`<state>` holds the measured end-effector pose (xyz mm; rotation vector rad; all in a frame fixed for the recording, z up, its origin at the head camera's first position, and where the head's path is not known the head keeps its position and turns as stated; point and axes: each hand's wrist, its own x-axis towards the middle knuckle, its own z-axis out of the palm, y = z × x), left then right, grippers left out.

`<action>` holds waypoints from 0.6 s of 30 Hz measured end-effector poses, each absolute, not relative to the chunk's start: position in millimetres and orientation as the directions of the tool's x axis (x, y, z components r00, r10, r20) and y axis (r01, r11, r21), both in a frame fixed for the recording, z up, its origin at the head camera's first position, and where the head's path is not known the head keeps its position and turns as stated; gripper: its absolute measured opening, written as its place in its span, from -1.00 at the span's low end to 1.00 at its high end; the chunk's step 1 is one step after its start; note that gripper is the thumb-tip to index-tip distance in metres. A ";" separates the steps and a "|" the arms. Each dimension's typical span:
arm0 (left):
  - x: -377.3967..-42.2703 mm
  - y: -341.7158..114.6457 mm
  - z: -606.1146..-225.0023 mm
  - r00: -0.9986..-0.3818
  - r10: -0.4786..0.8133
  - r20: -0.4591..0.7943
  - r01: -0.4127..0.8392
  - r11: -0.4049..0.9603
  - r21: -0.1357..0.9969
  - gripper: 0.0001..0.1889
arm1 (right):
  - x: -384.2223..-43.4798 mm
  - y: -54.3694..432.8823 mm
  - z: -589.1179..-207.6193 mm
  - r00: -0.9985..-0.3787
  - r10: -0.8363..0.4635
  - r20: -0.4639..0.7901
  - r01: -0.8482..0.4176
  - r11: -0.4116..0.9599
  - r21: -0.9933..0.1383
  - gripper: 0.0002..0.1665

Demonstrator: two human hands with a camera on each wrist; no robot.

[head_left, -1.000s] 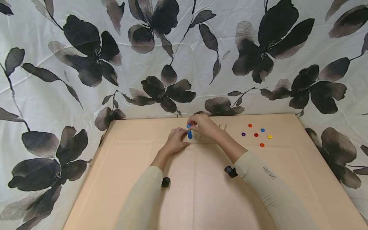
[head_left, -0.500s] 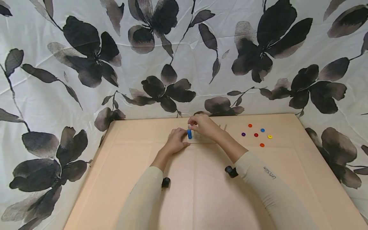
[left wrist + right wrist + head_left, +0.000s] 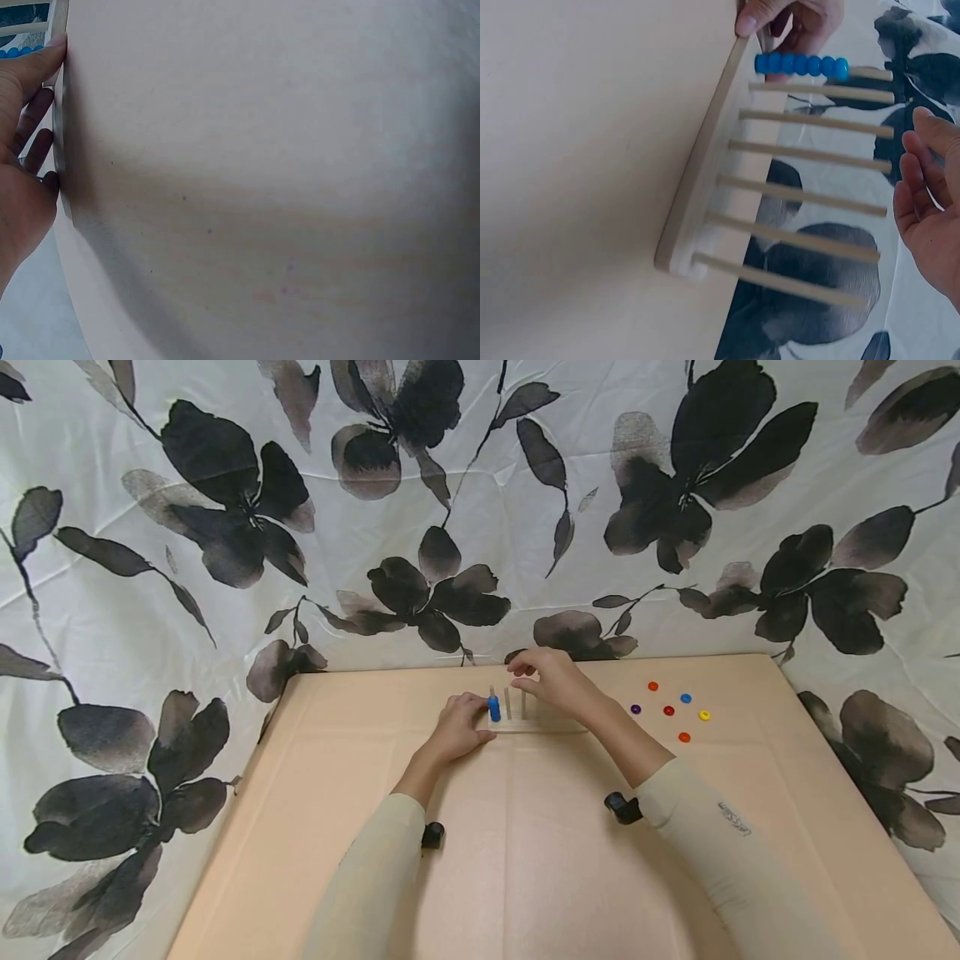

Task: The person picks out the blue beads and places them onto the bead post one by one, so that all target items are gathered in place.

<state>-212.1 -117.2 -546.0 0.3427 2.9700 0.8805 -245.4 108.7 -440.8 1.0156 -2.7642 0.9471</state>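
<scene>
A wooden peg board with a row of upright pegs stands near the back edge of the table. Blue beads are stacked on its leftmost peg, whose bare tip sticks out above them; the other pegs in the right wrist view carry none. At the left end of the base, my left hand grips the wood, thumb at the front and fingers behind. My right hand hovers by the peg tops, fingers loosely bent and holding nothing. In the left wrist view, the left hand lies along the base.
Several loose beads lie on the table to the right of the board, among them a purple bead, a yellow bead and a blue bead. A flower-patterned cloth hangs behind the table.
The blue bead at my right fingertips has gone down the leftmost peg onto the stack. My right hand has let go and moved right and slightly up. The left hand has stayed put.
</scene>
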 end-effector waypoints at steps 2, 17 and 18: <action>-213.1 -116.6 -546.5 -0.976 0.215 0.034 0.200 0.821 0.536 -0.39 | -245.5 117.8 -441.0 -0.786 -0.559 0.263 -0.600 0.590 -0.540 -0.73; -218.3 -114.3 -548.2 -0.979 0.203 0.038 0.189 0.812 0.552 -0.40 | -248.6 203.6 -456.0 -0.851 -0.417 0.318 -0.522 0.613 -0.593 -0.71; -218.6 -114.0 -548.2 -0.979 0.201 0.038 0.189 0.813 0.550 -0.40 | -249.1 209.2 -457.6 -0.858 -0.404 0.318 -0.512 0.616 -0.598 -0.71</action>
